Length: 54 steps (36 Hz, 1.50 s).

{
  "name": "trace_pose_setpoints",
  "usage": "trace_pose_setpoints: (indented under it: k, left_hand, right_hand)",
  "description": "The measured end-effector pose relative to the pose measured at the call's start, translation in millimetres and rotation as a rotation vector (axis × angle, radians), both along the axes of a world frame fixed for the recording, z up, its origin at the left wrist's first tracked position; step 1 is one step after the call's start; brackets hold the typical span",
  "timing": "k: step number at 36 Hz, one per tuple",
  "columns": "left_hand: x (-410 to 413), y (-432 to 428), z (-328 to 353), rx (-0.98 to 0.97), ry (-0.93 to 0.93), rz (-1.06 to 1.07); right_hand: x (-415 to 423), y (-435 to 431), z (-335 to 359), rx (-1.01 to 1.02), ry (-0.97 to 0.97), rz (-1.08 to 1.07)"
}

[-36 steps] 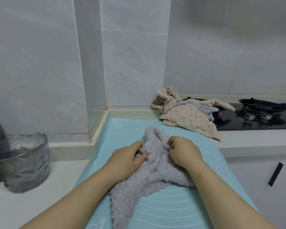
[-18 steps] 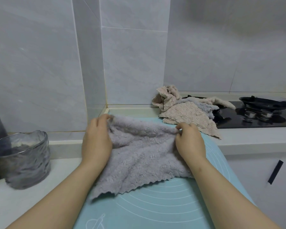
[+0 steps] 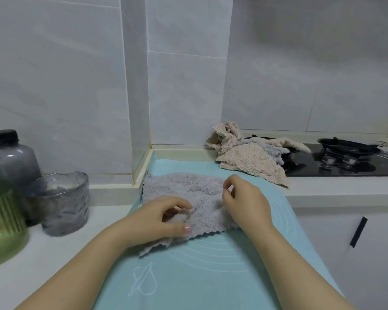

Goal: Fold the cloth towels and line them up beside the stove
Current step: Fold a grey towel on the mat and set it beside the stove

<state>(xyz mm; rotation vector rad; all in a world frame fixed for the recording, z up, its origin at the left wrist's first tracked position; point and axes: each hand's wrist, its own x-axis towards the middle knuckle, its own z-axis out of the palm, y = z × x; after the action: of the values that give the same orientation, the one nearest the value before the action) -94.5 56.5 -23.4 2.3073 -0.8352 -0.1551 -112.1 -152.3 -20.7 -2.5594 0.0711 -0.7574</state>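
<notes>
A: Far left first. Bearings taken from the towel.

B: Item 1, green tub: ribbed, at 9 o'clock, cut off by the frame edge. Item 2, bottle: smoky grey with a dark cap, behind the tub. Item 3, glass: rippled, grey, just beside the bottle. All three stand on the white worktop.

A: Centre?

B: Item 4, mat: teal, printed with rings and a rolling-pin mark. It lies on the worktop and reaches the wall corner. Item 5, the towel: grey, fleecy, spread fairly flat on the mat's far half. Its near left corner is rumpled.

A: Hands?

B: Left hand, at the towel's 7 o'clock: fingers curled, thumb and fingers pinching a raised fold of it. Right hand, at its 3 o'clock: heel resting on the cloth, thumb and forefinger curled together at the right edge, pinching it.

A: Right side?

B: Item 6, pile: beige and grey towels, unfolded, at 1 o'clock. It lies partly on the worktop and partly over the stove's left edge. Item 7, stove: black glass top, at 2 o'clock, with a burner under a dark pan support. Item 8, white cabinet door below, with a black handle at 4 o'clock.
</notes>
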Motion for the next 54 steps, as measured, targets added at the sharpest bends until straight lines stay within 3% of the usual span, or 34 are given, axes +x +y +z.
trace_pose_setpoints:
  k: [4, 10, 15, 21, 31, 39, 41, 44, 46, 51, 54]
  left_hand:
    - [-18.5, 20.2, -11.3, 0.186, -0.05, -0.064]
    - [-26.7, 21.7, -18.5, -0.011, -0.262, 0.119]
    - [-26.1, 19.1, -23.6, -0.113, -0.418, 0.236]
    - [-31.5, 13.7, -22.7, -0.321, -0.351, 0.317]
    - [-36.8, 13.2, -21.3, -0.219, -0.417, 0.301]
    - [-47.0, 17.4, -21.6, -0.128, -0.456, 0.344]
    - [-48.7, 16.2, -22.1, -0.104, -0.471, 0.342]
    - [-51.3, 16.8, -21.4, -0.049, -0.473, 0.326]
    - [-52.8, 17.4, -19.5, -0.019, -0.463, 0.321]
    - [-63.3, 24.2, -18.0, 0.061, -0.458, 0.287]
    - [-71.5, 34.4, -15.2, 0.046, -0.454, 0.302]
  right_hand:
    - [-32.2, 5.9, -12.7, -0.044, 0.058, 0.091]
    - [-44.7, 9.5, -26.2, -0.116, 0.097, 0.201]
    - [-46.4, 14.7, -25.6, -0.267, 0.132, 0.132]
    - [-40.3, 14.5, -29.3, -0.373, -0.08, -0.067]
    - [-32.8, 10.8, -37.0, -0.471, -0.33, -0.227]
    - [-46.7, 7.3, -31.1, -0.248, -0.5, -0.098]
    - [-57.9, 1.9, -25.4, -0.265, -0.459, -0.046]
    - [-79.2, -4.4, -15.8, -0.349, -0.114, 0.122]
    - [-84.5, -19.0, -18.3, -0.378, 0.008, 0.219]
    - [-88.0, -39.6, -23.2, -0.587, -0.057, 0.222]
    - [-91.9, -43.5, -21.1, -0.543, -0.034, 0.211]
